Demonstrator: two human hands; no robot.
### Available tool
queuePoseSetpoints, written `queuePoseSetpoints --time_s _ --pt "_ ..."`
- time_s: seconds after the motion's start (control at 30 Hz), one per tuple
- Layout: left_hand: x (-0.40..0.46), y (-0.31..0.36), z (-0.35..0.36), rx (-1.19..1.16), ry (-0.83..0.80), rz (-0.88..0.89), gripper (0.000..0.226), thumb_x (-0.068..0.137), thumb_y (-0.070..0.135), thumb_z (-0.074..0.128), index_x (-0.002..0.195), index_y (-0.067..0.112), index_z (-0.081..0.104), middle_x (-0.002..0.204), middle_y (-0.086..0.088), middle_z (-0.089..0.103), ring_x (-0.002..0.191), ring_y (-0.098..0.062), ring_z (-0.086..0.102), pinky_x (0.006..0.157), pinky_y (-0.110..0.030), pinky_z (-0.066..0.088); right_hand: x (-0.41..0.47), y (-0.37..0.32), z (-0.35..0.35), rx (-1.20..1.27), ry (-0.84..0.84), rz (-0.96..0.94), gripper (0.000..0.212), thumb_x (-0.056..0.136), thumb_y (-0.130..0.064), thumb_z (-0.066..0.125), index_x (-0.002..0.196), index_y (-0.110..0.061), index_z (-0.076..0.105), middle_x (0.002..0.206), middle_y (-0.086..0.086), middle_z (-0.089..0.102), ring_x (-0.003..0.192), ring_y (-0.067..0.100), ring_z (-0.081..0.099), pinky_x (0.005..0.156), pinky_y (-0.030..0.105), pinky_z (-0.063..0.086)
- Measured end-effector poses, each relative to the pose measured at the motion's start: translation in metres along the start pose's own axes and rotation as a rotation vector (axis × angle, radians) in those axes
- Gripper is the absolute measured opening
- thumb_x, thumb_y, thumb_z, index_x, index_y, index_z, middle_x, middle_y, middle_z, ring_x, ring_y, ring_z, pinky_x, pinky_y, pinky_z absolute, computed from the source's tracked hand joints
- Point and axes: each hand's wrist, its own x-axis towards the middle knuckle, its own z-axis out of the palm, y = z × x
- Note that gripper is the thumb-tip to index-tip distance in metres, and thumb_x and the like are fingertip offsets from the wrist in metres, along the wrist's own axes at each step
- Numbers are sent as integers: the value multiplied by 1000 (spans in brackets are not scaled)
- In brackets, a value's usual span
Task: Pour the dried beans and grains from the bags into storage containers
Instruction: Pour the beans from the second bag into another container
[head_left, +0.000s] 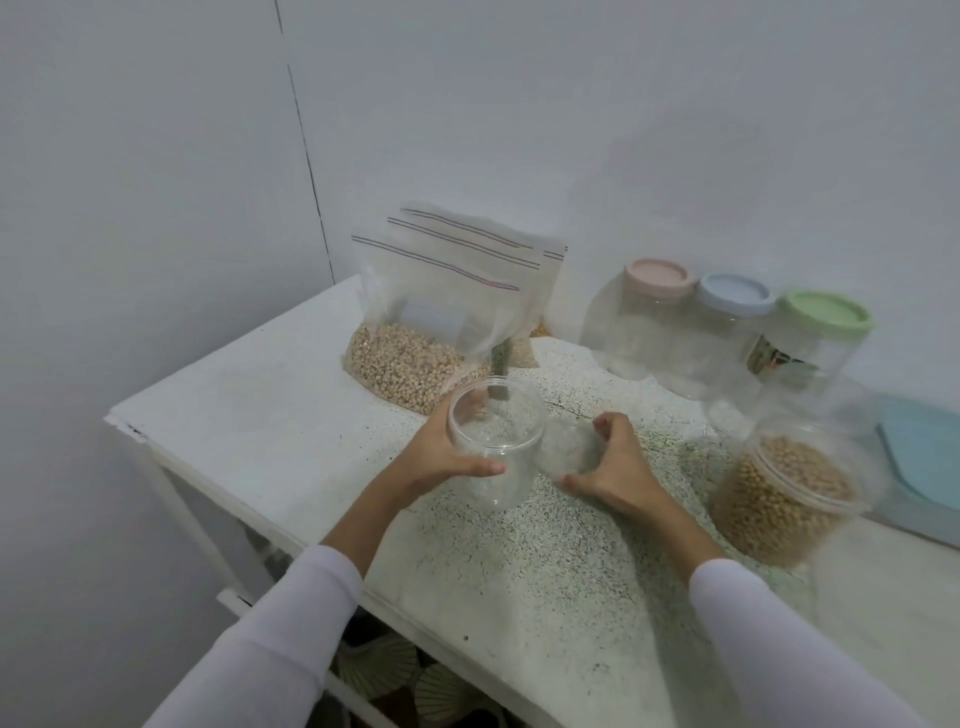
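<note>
Nearest to me, my left hand grips an empty jar from its left side, thumb across the front wall, fingers curled behind it. The jar stands upright and open on the worktop, near its front middle. My right hand is just beside it, fingers curled around something clear; I think it is the jar's lid, but it is transparent and blurred, so I cannot be sure what it holds.

At the right, well apart from my hands, a full jar stands without a lid, with beans almost to the neck. I judge that one bag is already emptied and this is the start of the second pour: the jar is being opened and placed.

The next move, I think, calls for putting the lid aside and reaching to the bags just behind the jar. The front bag holds pale beans; the ones behind are mostly hidden, and I cannot tell how many there are or what is inside.

Farther right, three jars with pink, blue and green lids stand by the wall. A blue flat thing is cut off by the right edge.
</note>
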Motion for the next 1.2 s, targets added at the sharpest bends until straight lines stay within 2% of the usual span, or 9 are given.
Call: queuePoseSetpoints --time_s 0.13,0.2,0.33,0.43,0.5,0.67,0.77,1.03,1.2 --pt "-5 11 4 30 -30 -18 84 42 65 83 116 56 44 124 35 47 117 20 42 92 2 32 0 0 -5 -284 -68 -46 109 53 -45 86 138 -11 27 130 9 37 120 24 38 105 42 39" --pt "-6 11 1 47 -52 -86 110 34 68 84 130 47 34 131 28 39 122 14 40 99 -5 32 3 -2 -10 -320 -164 -27 120 54 -44 87 145 -11 16 144 13 27 134 29 27 112 46 28" --pt "-11 13 -22 145 -144 -282 152 32 52 92 150 28 0 143 16 19 135 -8 23 110 -30 29 14 -12 -33 -126 -251 8 103 67 1 73 147 -13 10 148 10 19 138 30 21 114 46 27" --pt "-14 17 -49 199 -103 -355 118 57 32 88 148 28 13 147 3 32 136 -20 34 105 -37 40 28 -34 -49 91 -2 13 75 77 10 60 140 -8 24 136 13 34 127 28 36 104 43 39" --pt "-10 22 -67 257 -38 -361 95 60 48 84 138 29 34 136 1 49 123 -17 49 99 -32 44 41 -58 -56 206 155 -19 50 83 7 56 128 -4 37 121 12 45 111 25 46 88 34 44" --pt "25 45 -94 287 286 -237 26 91 22 63 116 15 60 111 -9 67 91 -16 64 76 -25 47 81 -133 -58 94 257 -317 22 86 -1 56 107 -5 51 110 9 47 99 22 48 76 20 46" --pt "49 56 -106 207 387 -176 19 95 18 57 108 6 62 98 -9 70 76 -14 63 66 -23 47 114 -169 -44 -148 259 -427 37 85 -12 61 120 -8 50 124 12 43 115 28 42 96 38 41" --pt "113 51 -122 285 418 -156 12 96 18 54 98 8 60 78 -4 67 58 -15 59 46 -13 44 187 -242 6 -525 -12 -414 45 91 -30 58 129 -10 47 131 12 45 123 30 41 98 42 40" --pt "142 46 -136 141 393 -200 29 101 31 44 93 7 59 80 -6 67 61 -16 60 49 -21 44 212 -259 22 -532 -121 -309 18 85 -10 57 88 4 68 81 13 66 79 26 63 71 33 49"
